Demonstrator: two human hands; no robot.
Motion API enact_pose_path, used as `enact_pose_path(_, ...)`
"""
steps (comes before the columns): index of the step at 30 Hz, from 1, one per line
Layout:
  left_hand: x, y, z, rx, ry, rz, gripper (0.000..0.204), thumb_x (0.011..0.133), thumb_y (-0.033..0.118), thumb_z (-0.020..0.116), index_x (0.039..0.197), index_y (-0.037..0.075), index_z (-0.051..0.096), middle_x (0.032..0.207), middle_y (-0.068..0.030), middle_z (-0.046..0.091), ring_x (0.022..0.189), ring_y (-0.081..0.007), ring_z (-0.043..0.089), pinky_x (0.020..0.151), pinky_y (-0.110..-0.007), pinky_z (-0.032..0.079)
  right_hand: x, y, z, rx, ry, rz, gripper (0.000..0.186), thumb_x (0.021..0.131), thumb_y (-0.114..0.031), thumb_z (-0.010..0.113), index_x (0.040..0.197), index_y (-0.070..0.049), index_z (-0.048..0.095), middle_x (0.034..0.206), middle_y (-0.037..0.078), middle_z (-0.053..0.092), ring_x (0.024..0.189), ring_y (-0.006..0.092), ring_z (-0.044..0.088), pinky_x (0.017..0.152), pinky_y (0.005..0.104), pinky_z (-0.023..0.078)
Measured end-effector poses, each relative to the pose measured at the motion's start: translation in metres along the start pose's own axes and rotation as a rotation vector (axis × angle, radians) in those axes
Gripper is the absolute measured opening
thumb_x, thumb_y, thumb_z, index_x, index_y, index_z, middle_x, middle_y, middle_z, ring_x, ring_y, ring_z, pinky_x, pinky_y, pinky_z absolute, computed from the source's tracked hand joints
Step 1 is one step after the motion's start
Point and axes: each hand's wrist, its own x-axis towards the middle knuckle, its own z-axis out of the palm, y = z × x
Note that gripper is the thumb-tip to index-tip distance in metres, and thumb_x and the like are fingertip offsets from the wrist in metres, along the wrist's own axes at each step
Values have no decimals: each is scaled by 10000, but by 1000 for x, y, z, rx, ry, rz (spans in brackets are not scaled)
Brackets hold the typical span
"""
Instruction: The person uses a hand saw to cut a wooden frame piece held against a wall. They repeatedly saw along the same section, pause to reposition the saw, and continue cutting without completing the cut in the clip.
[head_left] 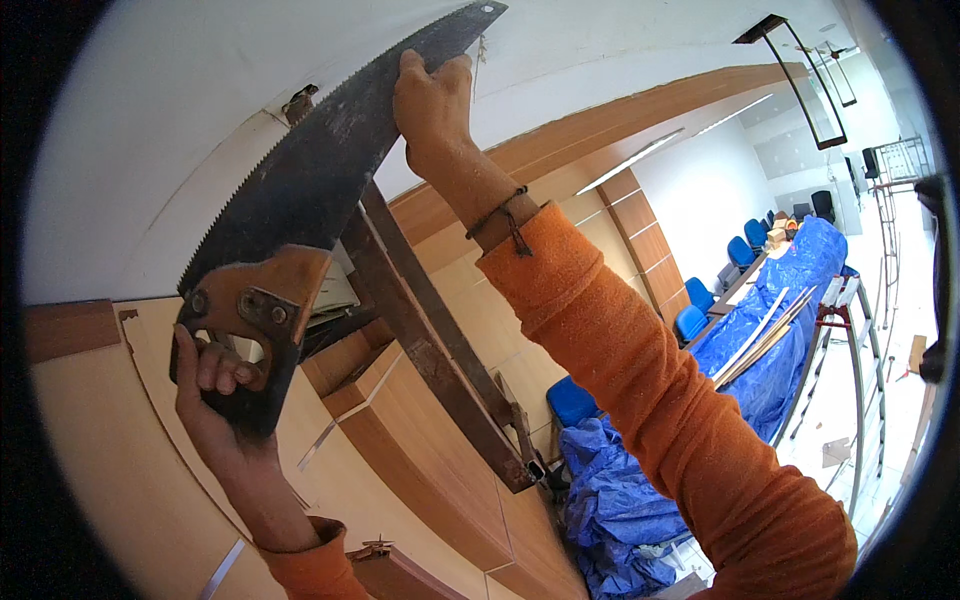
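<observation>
A hand saw with a dark, worn blade is raised close to the white ceiling, its toothed edge facing up and left. My left hand is closed round its wood-and-black handle, fingers through the grip opening. Near the blade's narrow end, my right hand pinches the blade's back edge. Behind the blade, a small ragged hole shows in the ceiling, partly hidden by the saw. A thin line runs across the ceiling from this hole. Whether the teeth touch the ceiling I cannot tell.
A rusty metal frame hangs down just behind the saw. Wood panels line the wall below. On the right are a blue tarp with wooden strips, a stepladder, blue chairs and another hanging frame.
</observation>
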Motion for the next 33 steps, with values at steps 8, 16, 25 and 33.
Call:
enact_pose_path(8,-79,28,-68,148,281,217,246,998,245,631,1103,22,634,701,-18,527,600,-97,526,612,-265,519,-89,6,46,-594,-221,-624,312,1015,-162,511,1111,131,464,1010,331,640,996,414,651,888,482,482)
enact_pose_path(16,-85,19,-58,120,165,67,262,1036,168,559,1234,4,613,773,-28,591,648,-76,535,662,-240,518,-89,13,-2,63,-166,7,290,1012,-78,499,1156,118,343,940,359,620,873,449,671,759,489,521)
enact_pose_path(25,-32,-30,10,18,174,13,202,1016,270,637,901,121,565,570,74,379,478,-10,434,490,-172,476,-6,18,-33,-260,-124,-273,272,997,-81,519,1106,102,350,916,379,627,845,496,670,721,512,518)
enact_pose_path(33,-28,-38,3,-17,132,24,175,1023,267,622,949,117,569,577,71,391,486,-14,446,556,-187,538,-5,9,-23,-131,-113,-54,276,999,-85,505,1112,109,346,957,368,637,862,472,678,754,489,529)
